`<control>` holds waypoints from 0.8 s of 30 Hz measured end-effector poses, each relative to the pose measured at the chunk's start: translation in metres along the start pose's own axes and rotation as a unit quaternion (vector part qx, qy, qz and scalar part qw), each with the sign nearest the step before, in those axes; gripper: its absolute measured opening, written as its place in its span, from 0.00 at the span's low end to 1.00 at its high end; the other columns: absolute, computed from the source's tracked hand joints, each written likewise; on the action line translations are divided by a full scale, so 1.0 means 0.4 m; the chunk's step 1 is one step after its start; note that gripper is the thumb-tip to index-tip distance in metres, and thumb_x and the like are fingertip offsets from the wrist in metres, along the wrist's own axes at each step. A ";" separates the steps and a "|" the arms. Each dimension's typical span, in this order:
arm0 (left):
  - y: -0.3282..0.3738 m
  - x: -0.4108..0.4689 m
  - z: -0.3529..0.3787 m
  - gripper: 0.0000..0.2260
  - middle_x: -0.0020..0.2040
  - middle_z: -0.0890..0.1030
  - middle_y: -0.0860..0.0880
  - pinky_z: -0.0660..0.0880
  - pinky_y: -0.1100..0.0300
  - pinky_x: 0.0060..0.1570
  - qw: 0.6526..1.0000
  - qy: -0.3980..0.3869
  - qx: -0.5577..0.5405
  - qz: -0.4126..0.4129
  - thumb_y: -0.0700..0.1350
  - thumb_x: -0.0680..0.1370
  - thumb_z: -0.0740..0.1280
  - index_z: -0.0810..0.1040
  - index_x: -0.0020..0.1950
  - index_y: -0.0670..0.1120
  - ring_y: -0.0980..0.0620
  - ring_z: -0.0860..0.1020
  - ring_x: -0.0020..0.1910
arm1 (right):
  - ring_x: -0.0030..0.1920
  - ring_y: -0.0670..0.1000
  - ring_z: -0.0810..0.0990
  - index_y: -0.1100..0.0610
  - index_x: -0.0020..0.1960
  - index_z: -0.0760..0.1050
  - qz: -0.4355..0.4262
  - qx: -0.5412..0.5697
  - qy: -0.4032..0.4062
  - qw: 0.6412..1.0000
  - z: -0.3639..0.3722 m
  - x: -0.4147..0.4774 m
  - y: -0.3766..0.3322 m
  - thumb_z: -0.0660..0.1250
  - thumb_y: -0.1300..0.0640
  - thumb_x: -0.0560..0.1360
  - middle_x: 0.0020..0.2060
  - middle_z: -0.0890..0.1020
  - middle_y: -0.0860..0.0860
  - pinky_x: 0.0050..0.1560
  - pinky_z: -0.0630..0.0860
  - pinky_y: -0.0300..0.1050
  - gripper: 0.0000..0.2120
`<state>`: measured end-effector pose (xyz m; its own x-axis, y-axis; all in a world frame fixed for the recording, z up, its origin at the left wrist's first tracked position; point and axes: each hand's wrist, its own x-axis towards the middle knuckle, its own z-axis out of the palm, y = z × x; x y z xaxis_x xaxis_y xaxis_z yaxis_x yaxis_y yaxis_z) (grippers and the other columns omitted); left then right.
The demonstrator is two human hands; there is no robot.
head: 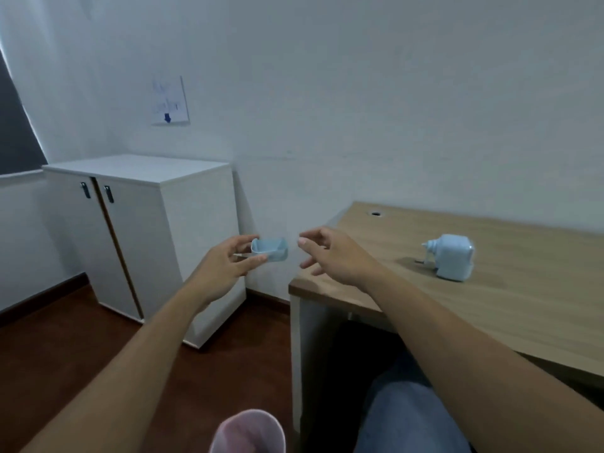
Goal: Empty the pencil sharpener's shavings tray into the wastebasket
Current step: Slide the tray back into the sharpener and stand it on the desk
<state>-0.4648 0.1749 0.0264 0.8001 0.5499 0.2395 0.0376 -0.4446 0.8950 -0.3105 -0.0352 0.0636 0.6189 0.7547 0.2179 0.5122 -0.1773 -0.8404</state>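
My left hand [225, 263] holds a small pale blue shavings tray [270, 249] by its near end, out in the air to the left of the desk. Its open side faces me and I cannot make out anything inside. My right hand [330, 253] hovers just right of the tray, fingers spread and holding nothing, above the desk's left corner. The pale blue pencil sharpener [451, 256] stands on the wooden desk [523, 305] to the right, its crank side turned left. A pink wastebasket [248, 431] shows its rim at the bottom edge, below the tray and nearer to me.
A white two-door cabinet [157, 230] stands against the wall at left, on a dark red-brown floor. A paper sign with a blue arrow [170, 101] hangs on the wall. My knee in blue jeans [402, 416] is under the desk.
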 end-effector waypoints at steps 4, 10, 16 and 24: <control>0.088 0.023 0.105 0.30 0.74 0.82 0.50 0.79 0.45 0.73 0.999 -0.045 0.000 0.018 0.56 0.78 0.79 0.78 0.79 0.53 0.49 0.83 0.70 | 0.54 0.48 0.89 0.53 0.68 0.84 -0.021 -0.062 0.084 0.994 -0.191 -0.026 0.014 0.68 0.44 0.86 0.54 0.88 0.46 0.59 0.87 0.50 0.17; 0.174 0.053 0.303 0.29 0.70 0.85 0.50 0.82 0.48 0.69 0.993 -0.109 0.014 0.038 0.55 0.77 0.80 0.79 0.76 0.52 0.51 0.85 0.65 | 0.68 0.50 0.82 0.53 0.68 0.84 0.013 -0.165 0.177 0.970 -0.442 -0.098 0.102 0.70 0.48 0.85 0.61 0.85 0.46 0.62 0.73 0.41 0.15; 0.209 0.088 0.477 0.27 0.67 0.85 0.53 0.81 0.58 0.65 0.982 -0.178 0.039 0.046 0.54 0.78 0.79 0.79 0.77 0.52 0.57 0.83 0.62 | 0.82 0.54 0.71 0.54 0.81 0.72 0.103 -0.166 0.189 0.962 -0.554 -0.173 0.246 0.76 0.43 0.80 0.80 0.74 0.52 0.72 0.67 0.44 0.34; 0.207 0.166 0.623 0.30 0.71 0.82 0.56 0.77 0.66 0.63 0.972 -0.222 0.060 0.048 0.53 0.78 0.79 0.77 0.80 0.55 0.64 0.80 0.63 | 0.53 0.33 0.82 0.53 0.76 0.74 0.131 -0.097 0.133 0.978 -0.585 -0.175 0.423 0.83 0.52 0.75 0.59 0.83 0.42 0.57 0.80 0.31 0.33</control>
<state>-0.2595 -0.0014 0.0227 0.9818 0.1544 0.1110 -0.0025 -0.5732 0.8194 -0.1279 -0.2660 0.0221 0.8639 0.4807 0.1506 0.4024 -0.4787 -0.7804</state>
